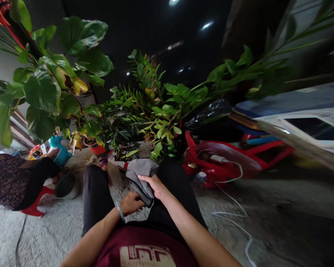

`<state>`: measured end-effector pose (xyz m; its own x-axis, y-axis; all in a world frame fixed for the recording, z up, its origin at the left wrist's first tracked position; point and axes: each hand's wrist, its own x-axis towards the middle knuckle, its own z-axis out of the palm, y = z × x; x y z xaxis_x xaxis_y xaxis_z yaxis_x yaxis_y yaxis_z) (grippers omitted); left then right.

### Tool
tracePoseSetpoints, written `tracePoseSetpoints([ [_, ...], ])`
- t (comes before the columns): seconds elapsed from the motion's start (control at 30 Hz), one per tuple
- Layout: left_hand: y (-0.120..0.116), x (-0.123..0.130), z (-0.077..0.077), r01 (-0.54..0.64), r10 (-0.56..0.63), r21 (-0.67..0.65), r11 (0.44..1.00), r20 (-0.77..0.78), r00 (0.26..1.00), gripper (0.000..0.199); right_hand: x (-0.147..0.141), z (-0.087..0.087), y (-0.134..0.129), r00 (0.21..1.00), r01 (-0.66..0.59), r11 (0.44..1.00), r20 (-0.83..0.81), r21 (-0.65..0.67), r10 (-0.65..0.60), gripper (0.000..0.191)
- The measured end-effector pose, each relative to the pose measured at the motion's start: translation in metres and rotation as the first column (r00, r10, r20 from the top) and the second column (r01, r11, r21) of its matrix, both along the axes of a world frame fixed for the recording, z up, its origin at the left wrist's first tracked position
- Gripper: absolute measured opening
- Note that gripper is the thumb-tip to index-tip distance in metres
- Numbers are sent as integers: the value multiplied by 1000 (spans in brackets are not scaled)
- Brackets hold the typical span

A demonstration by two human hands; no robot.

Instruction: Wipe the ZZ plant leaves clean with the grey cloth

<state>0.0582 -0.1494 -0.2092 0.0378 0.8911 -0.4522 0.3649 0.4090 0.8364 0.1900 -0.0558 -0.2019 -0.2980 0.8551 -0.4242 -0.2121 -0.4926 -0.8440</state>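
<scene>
Holding soft grey cloth [140,171] btwn knees w/ both hands.
Pinching R side w/ R hand [157,188], w/ thumb on top and other fingers tucked underneath, mostly hidden; curling L hand [132,203], w/ pale blue-grey bangle [119,211] at wrist, at dark lower edge, can't tell if gripping. Resting above lap, nr inner side of R thigh in black trousers [176,189]. Bordered ahead by leafy green plants [167,122] and round orange-red pot [98,149]; on L, across rough grey concrete floor [62,226], by round grey bucket [74,191] and seated person [7,180] on red plastic stool [35,211]. Hemmed on R by red plastic frame [272,152], clear plastic bottle [202,177] and thin white cable [230,219] looping over floor. Elbow room on L, btwn knee and bucket; tighter ahead, nr pot.
</scene>
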Motion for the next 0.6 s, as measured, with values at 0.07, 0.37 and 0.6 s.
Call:
tracePoseSetpoints([
  [0.07,-2,1,2,39,-39,10,999,-9,999,17,0,2,-1,1000,-3,1000,-14,2,3,34],
  [0.37,0,-9,-6,-5,3,-37,999,-66,998,15,2,12,-10,998,21,999,-66,49,-18,34],
  [0.6,17,-42,-1,23,-10,108,994,-121,993,15,10,9,-6,998,16,994,63,110,-23,24],
])
